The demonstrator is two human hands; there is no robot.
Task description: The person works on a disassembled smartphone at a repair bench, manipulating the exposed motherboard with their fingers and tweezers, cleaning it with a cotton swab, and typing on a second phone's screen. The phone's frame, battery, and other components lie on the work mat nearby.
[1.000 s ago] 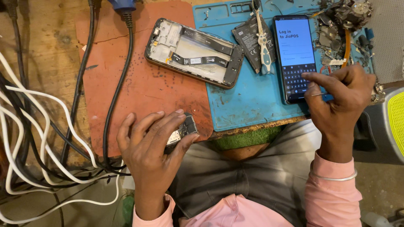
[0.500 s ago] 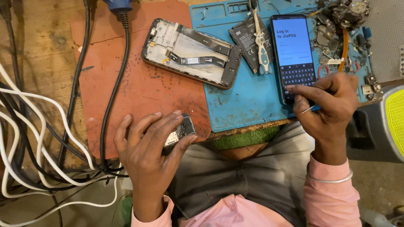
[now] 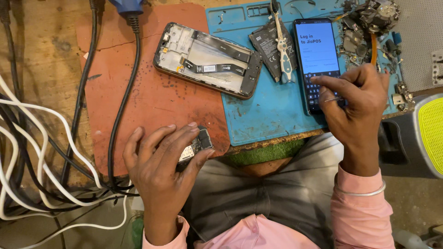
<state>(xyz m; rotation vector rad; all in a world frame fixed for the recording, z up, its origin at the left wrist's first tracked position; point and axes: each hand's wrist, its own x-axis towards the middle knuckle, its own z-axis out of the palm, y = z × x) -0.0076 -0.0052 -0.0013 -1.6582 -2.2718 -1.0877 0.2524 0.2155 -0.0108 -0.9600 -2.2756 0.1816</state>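
Head view: left hand (image 3: 164, 161) pinches 1 small circuit board (image 3: 196, 146) in its grip at the red mat's (image 3: 138, 92) front edge. Right hand (image 3: 357, 99) grips thin tweezers (image 3: 333, 98), forefinger extended onto the lit smartphone (image 3: 318, 60) on the blue mat (image 3: 272, 110) for typing.

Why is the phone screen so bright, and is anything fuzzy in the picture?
In the head view, the lit phone glows on its own, brighter than the evenly lit blue mat, with no strong glare. The right hand over its keys and the left hand holding a small circuit board look sharp; only the far corners, like the yellow mesh, go slightly soft.
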